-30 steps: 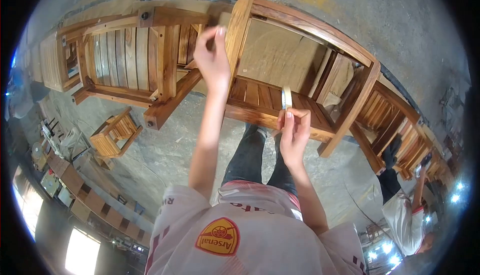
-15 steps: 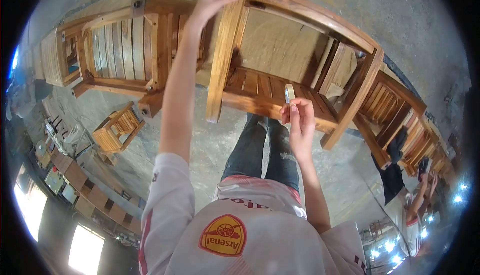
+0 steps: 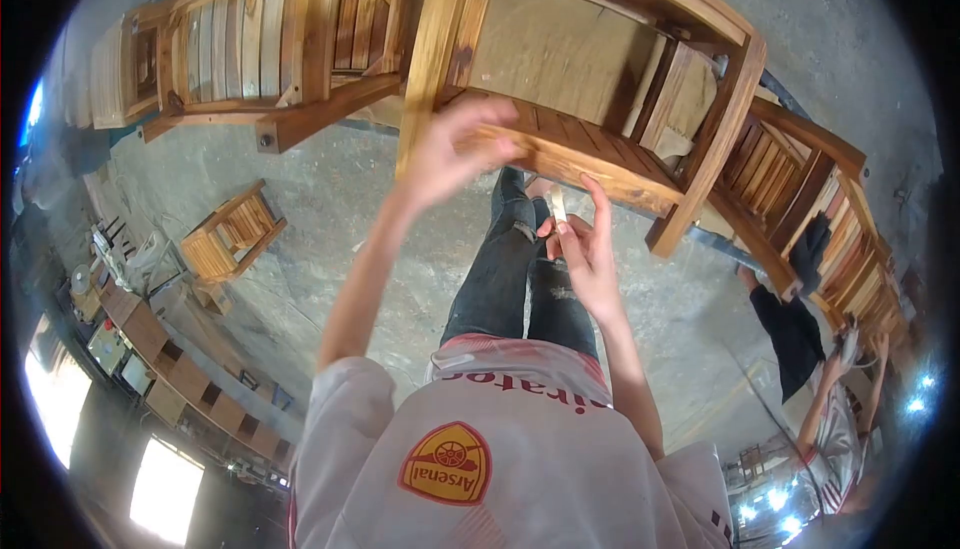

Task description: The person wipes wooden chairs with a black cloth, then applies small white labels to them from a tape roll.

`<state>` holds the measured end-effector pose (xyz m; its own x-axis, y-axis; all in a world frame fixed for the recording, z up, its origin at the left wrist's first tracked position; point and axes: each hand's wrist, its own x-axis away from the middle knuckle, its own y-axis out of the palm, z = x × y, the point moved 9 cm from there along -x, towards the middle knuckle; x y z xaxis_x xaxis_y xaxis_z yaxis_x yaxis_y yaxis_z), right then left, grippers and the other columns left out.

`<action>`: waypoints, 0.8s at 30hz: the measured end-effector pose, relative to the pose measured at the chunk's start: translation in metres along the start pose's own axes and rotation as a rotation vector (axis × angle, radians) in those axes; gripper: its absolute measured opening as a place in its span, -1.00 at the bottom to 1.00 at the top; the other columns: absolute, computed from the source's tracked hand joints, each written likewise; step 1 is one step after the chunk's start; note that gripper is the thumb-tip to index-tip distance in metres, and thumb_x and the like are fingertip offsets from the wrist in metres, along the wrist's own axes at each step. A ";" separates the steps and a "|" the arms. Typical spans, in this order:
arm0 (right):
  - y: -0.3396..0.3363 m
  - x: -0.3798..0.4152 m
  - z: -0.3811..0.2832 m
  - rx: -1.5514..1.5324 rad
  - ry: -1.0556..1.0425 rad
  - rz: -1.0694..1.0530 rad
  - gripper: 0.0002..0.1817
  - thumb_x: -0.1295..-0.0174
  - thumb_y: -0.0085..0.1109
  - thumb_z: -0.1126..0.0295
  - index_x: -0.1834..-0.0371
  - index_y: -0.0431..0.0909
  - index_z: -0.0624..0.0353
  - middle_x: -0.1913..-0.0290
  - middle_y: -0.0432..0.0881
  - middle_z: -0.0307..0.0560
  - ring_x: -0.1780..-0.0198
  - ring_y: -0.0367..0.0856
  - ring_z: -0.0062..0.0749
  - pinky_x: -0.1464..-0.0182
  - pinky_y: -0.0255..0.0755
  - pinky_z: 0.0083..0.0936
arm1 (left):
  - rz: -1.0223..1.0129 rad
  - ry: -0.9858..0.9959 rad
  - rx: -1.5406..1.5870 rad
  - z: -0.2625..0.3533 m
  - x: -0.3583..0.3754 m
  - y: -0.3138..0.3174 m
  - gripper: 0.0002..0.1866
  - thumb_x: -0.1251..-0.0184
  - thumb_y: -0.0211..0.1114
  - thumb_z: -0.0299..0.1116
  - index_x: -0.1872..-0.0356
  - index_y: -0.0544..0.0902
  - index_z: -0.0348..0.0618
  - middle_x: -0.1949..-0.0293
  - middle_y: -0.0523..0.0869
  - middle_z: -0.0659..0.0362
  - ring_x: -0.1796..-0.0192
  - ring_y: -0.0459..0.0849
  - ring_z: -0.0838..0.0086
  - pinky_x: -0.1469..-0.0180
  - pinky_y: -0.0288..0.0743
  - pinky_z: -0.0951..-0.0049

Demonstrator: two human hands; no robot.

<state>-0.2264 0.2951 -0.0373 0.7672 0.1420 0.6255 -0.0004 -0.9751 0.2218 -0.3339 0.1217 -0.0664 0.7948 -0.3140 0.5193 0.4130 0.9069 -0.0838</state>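
A wooden armchair frame point(image 3: 600, 171) with a slatted seat stands in front of my legs. My left hand point(image 3: 450, 154), slightly blurred, is over the front left part of the seat with thumb and fingers apart; nothing shows between them. Just below the front rail, my right hand point(image 3: 588, 254) pinches a small pale roll of tape point(image 3: 558, 207), now seen nearly edge-on. The fingers cover part of the roll.
More slatted wooden chairs line up at the left point(image 3: 240, 49) and right point(image 3: 775, 174). A small wooden stool point(image 3: 232, 234) stands on the concrete floor point(image 3: 330, 219). At the far right, another person point(image 3: 835, 429) works with raised hands beside a chair.
My left hand has come down from the chair's upper left corner to the seat front. My right hand has shifted slightly left and lower, turning the tape roll. The view has moved too.
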 end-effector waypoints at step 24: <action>-0.034 0.084 0.049 0.460 -0.185 0.098 -0.91 -0.40 -0.04 0.59 0.09 0.34 0.31 0.42 0.62 0.09 0.45 0.68 -0.18 0.40 0.50 -0.38 | 0.318 0.351 -0.482 0.013 0.147 0.146 -0.89 -0.20 0.34 -0.50 0.27 0.61 -0.20 0.19 0.65 0.13 0.07 0.62 0.21 0.00 0.40 0.26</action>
<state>-0.1306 0.3318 -0.0289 0.8786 0.0541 0.4744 0.1727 -0.9623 -0.2101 -0.1624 0.2121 0.0087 0.9742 -0.1991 0.1061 0.2225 0.7693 -0.5989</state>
